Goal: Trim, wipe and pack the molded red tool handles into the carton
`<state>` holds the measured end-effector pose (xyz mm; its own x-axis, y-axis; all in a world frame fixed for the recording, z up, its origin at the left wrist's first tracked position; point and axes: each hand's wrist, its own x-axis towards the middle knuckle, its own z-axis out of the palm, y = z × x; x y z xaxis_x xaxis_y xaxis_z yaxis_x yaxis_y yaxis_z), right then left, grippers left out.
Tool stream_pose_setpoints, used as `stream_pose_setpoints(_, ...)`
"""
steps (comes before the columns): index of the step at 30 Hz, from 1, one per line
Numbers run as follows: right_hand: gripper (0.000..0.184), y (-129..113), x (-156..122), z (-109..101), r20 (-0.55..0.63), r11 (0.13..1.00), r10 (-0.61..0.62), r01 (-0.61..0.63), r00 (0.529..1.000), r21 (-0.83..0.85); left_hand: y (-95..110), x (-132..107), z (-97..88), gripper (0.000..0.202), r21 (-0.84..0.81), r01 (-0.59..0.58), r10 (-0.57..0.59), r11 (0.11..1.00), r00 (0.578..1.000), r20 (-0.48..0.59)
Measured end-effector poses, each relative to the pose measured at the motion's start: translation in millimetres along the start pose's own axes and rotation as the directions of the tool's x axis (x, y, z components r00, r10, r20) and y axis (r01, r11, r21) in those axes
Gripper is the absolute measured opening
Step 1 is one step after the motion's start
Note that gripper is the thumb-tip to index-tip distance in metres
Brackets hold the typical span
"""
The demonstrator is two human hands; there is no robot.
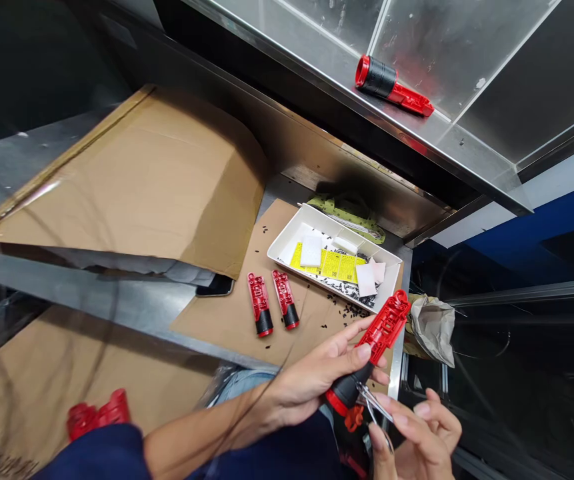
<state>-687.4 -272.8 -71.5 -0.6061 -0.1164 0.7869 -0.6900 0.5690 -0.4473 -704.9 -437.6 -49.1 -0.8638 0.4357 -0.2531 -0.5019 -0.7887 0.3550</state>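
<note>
Stainless steel shelving (467, 80) fills the upper right of the frame and bears one red-and-black plastic handle (384, 83). Below, on a cardboard sheet (221, 313), lie two more handles (259, 305) beside a white tray (317, 223) of yellow labels (329, 265) and small black parts (339, 287). At lower right, the left hand (317, 373) closes firmly around the black end of a matching handle (381, 340), while the right hand (414, 433) pinches a small metal tool (374, 407) in a narrow grip against it.

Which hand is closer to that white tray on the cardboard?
The left hand, holding a red-and-black part, is nearer, just below the white tray. The right hand, holding a small metal tool, is farther, lower and off to the tray's right.
</note>
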Motion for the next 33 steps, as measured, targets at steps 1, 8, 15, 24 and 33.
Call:
stream_pose_setpoints(1,0.015,3.3,-0.6,-1.2,0.014,1.000,-0.028,0.028,1.000,-0.009,0.4,-0.1,0.7,0.082,-0.001,-0.004,0.004,1.000,1.000,0.003)
stream_pose_setpoints(8,0.016,3.7,-1.5,-0.7,-0.036,0.999,0.044,-0.042,0.998,0.034,0.3,0.2,-0.9,0.077,0.006,0.005,-0.005,1.000,1.000,0.013)
stream_pose_setpoints(15,0.020,2.5,-2.7,-2.8,-0.068,0.992,0.088,-0.081,0.994,0.095,-0.2,-2.5,-1.0,0.073,-0.055,0.027,-0.027,0.998,1.000,0.000)
stream_pose_setpoints(24,0.019,3.8,-4.3,-3.8,0.030,0.998,-0.051,0.049,0.998,0.041,0.9,-0.7,2.1,0.084,-0.005,0.034,-0.034,0.999,0.999,-0.019)
stream_pose_setpoints(33,0.015,-4.5,-0.3,-0.5,0.017,1.000,0.000,-0.001,1.000,0.008,-2.1,1.2,-1.2,0.076,0.020,0.011,-0.012,1.000,1.000,0.016)
